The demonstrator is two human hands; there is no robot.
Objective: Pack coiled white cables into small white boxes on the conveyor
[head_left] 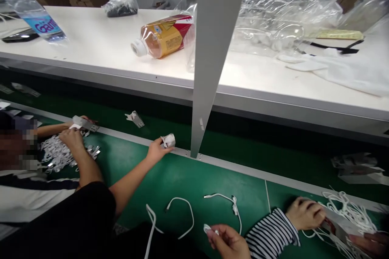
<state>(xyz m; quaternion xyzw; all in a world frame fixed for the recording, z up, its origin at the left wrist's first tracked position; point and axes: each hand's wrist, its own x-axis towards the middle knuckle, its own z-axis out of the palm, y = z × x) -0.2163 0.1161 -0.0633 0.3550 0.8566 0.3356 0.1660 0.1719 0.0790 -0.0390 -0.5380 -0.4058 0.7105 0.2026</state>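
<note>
My left hand (pixel 155 153) reaches out over the green work surface with its fingers closed on a small white box (pixel 169 141) near the metal rail. At the bottom centre, my right hand (pixel 227 239) pinches a bit of white cable (pixel 207 228). A curved white cable (pixel 192 214) lies on the green surface between my hands. Another white cable (pixel 238 213) curves just above my right hand. At the lower left of these, a thicker-looking white cable (pixel 152 220) rises close to the camera. A second small open box (pixel 135 119) lies beyond the rail.
A grey post (pixel 209 56) stands between a white shelf (pixel 100 54) and my work area. Bottles and plastic bags lie on the shelf. At left, a person's hands hold a box by a cable pile (pixel 62 151). At right, striped-sleeved hands handle a box among cables (pixel 349 210).
</note>
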